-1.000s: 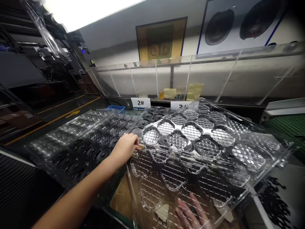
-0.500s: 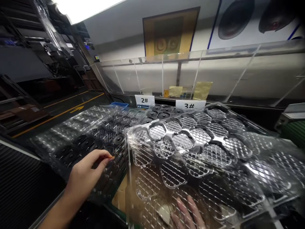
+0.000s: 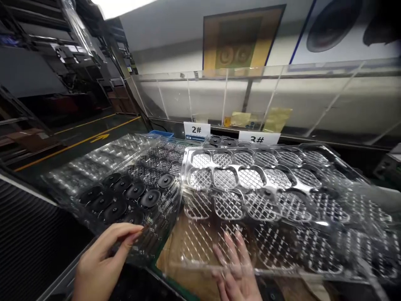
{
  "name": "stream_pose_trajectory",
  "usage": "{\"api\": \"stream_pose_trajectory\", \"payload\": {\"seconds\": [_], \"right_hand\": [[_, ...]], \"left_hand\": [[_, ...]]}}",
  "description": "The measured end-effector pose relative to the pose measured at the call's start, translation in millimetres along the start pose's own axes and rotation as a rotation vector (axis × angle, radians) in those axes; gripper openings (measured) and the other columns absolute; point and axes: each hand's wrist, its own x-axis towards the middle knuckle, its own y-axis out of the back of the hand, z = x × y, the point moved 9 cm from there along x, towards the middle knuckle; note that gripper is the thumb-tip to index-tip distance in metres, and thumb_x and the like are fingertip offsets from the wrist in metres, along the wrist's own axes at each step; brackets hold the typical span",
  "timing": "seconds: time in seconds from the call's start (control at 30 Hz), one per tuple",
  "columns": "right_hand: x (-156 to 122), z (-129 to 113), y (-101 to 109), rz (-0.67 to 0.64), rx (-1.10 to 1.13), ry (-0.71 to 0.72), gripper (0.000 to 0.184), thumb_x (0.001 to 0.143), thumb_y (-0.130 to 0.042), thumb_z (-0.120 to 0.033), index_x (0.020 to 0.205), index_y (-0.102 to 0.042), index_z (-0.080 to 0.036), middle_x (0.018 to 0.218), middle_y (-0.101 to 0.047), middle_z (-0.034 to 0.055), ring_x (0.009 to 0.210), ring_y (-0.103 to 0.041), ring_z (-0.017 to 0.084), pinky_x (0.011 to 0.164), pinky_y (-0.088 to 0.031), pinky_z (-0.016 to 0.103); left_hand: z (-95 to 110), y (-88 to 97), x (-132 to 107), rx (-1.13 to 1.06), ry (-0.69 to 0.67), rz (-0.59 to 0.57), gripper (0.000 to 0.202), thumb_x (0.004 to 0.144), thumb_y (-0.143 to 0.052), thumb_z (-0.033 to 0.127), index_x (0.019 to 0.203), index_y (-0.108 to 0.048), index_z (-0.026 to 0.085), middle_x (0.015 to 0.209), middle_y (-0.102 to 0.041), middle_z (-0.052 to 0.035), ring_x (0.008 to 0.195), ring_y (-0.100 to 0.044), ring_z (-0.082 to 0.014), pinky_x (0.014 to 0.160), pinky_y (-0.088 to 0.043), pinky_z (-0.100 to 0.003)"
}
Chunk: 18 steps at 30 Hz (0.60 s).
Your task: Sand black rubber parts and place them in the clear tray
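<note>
A large empty clear plastic tray with diamond-patterned pockets lies nearly level over the bench at centre right. My right hand is under its near edge, fingers spread flat against the underside, seen through the plastic. My left hand is at the near corner of a second clear tray on the left, fingers curled with the tips pinched at that tray's rim. That tray holds several round black speaker parts.
White labels "2#" and "3#" stand behind the trays. A clear acrylic barrier runs along the back. Brown cardboard lies under the empty tray. Dark racks and a floor with yellow lines are at left.
The empty tray has tipped down from a slant to nearly level. My left hand left its edge and drew back to the near corner of the left tray. My right hand slid up under it.
</note>
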Motion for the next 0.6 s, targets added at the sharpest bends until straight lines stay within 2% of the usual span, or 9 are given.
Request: {"api": "stream_pose_trajectory", "payload": {"seconds": [0.07, 0.13, 0.2, 0.23, 0.3, 0.4, 0.47, 0.53, 0.6], "right_hand": [[14.6, -7.1, -20.8, 0.051, 0.004, 0.013, 0.074, 0.074, -0.071, -0.043, 0.139, -0.037, -0.030, 0.142, -0.043, 0.0094, 0.117, -0.054, 0.026, 0.078, -0.052, 0.031], [24.3, -13.3, -47.9, -0.037, -0.054, -0.048, 0.057, 0.080, -0.061, -0.050, 0.130, -0.051, -0.023, 0.132, -0.054, 0.0116, 0.109, -0.058, 0.024, 0.076, -0.051, 0.030], [19.5, -20.2, -75.8, -0.282, -0.261, -0.111, 0.042, 0.084, -0.057, -0.048, 0.113, -0.065, -0.019, 0.106, -0.069, 0.0108, 0.092, -0.065, 0.022, 0.073, -0.051, 0.031], [12.0, -28.2, -83.6, -0.399, -0.419, -0.077, 0.034, 0.084, -0.058, -0.043, 0.105, -0.070, -0.019, 0.092, -0.072, 0.0088, 0.083, -0.066, 0.021, 0.071, -0.050, 0.030], [-3.4, -61.2, -82.8, -0.482, -0.766, 0.186, 0.020, 0.085, -0.058, -0.031, 0.096, -0.074, -0.024, 0.079, -0.073, 0.0050, 0.074, -0.066, 0.019, 0.070, -0.049, 0.029], [-24.0, -138.7, -56.4, -0.217, -1.208, 0.823, 0.027, 0.085, -0.055, -0.022, 0.104, -0.071, -0.033, 0.101, -0.070, 0.0035, 0.097, -0.061, 0.023, 0.088, -0.042, 0.034], [-24.0, -172.6, -35.3, 0.001, -1.515, 1.081, 0.035, 0.084, -0.055, -0.024, 0.117, -0.063, -0.031, 0.121, -0.062, 0.0047, 0.115, -0.051, 0.028, 0.102, -0.029, 0.043], [-6.5, -190.3, -13.2, 0.151, -1.786, 1.128, 0.037, 0.089, -0.048, -0.033, 0.122, -0.060, -0.023, 0.123, -0.060, 0.0096, 0.119, -0.047, 0.032, 0.105, -0.023, 0.051], [10.5, -200.3, 5.7, 0.225, -1.952, 1.116, 0.040, 0.093, -0.037, -0.039, 0.119, -0.061, -0.019, 0.108, -0.066, 0.0114, 0.108, -0.055, 0.031, 0.103, -0.024, 0.054]], "left_hand": [[-4.1, 3.5, -3.9, -0.058, 0.076, 0.091, 0.007, 0.078, -0.060, 0.038, 0.080, -0.065, 0.034, 0.085, -0.065, 0.0032, 0.076, -0.062, -0.0190, 0.075, -0.055, -0.034], [2.3, 2.0, -4.1, -0.128, 0.085, 0.156, 0.004, 0.080, -0.059, 0.034, 0.082, -0.063, 0.034, 0.085, -0.063, 0.0032, 0.074, -0.061, -0.0183, 0.073, -0.055, -0.035], [24.6, -8.3, 2.0, -0.164, -0.052, 0.140, 0.008, 0.082, -0.057, 0.027, 0.082, -0.062, 0.034, 0.084, -0.062, 0.0029, 0.077, -0.061, -0.0184, 0.074, -0.054, -0.035], [39.4, -16.3, 6.4, -0.157, -0.158, 0.108, 0.012, 0.082, -0.057, 0.023, 0.083, -0.062, 0.034, 0.086, -0.063, 0.0023, 0.081, -0.062, -0.0188, 0.076, -0.053, -0.036], [66.6, -36.8, 16.6, -0.107, -0.358, 0.033, 0.017, 0.083, -0.055, 0.017, 0.086, -0.063, 0.032, 0.096, -0.066, -0.0004, 0.090, -0.063, -0.0195, 0.083, -0.052, -0.038], [91.2, -78.5, 36.9, 0.005, -0.544, -0.125, 0.014, 0.084, -0.052, 0.017, 0.080, -0.063, 0.024, 0.123, -0.060, -0.0089, 0.118, -0.052, -0.0250, 0.103, -0.039, -0.049], [92.7, -113.4, 52.3, 0.089, -0.528, -0.308, 0.018, 0.086, -0.048, 0.020, 0.075, -0.063, 0.020, 0.142, -0.044, -0.0144, 0.135, -0.032, -0.0310, 0.110, -0.021, -0.059], [95.4, -135.6, 62.8, 0.100, -0.513, -0.406, 0.018, 0.085, -0.050, 0.022, 0.073, -0.063, 0.019, 0.143, -0.044, -0.0149, 0.138, -0.025, -0.0346, 0.108, -0.015, -0.064], [101.2, -147.7, 66.6, 0.079, -0.509, -0.454, 0.016, 0.083, -0.053, 0.023, 0.072, -0.063, 0.020, 0.138, -0.050, -0.0135, 0.138, -0.025, -0.0353, 0.107, -0.014, -0.066]]}}
